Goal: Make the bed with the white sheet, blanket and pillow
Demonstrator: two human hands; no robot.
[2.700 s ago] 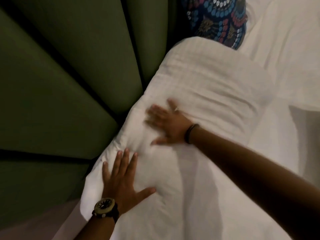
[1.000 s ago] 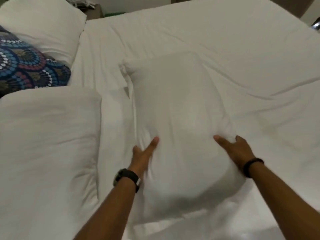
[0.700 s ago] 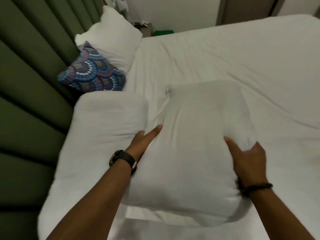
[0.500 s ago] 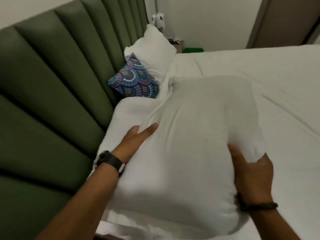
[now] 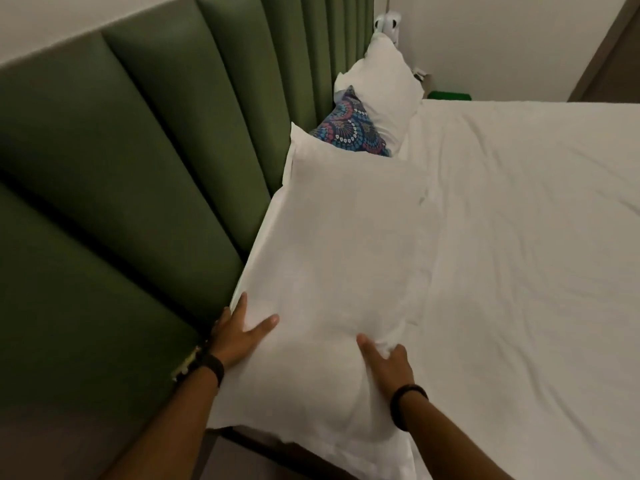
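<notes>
A large white pillow (image 5: 346,251) lies at the near end of the bed against the green headboard, on top of another white pillow that it mostly hides. My left hand (image 5: 239,336) grips its near left edge by the headboard, thumb on top. My right hand (image 5: 388,367) clutches its near right edge, fingers bunching the fabric. The white sheet (image 5: 526,237) covers the mattress to the right, with a few creases. I cannot tell a separate blanket from the sheet.
The padded green headboard (image 5: 138,168) runs along the left. Further up the bed sit a patterned blue cushion (image 5: 353,133) and another white pillow (image 5: 388,81). A white lamp (image 5: 388,24) and a green object (image 5: 448,96) stand past the bed's far end.
I picked up the second white pillow from the middle of the bed with both hands and carried it left onto the pillow lying against the headboard.
</notes>
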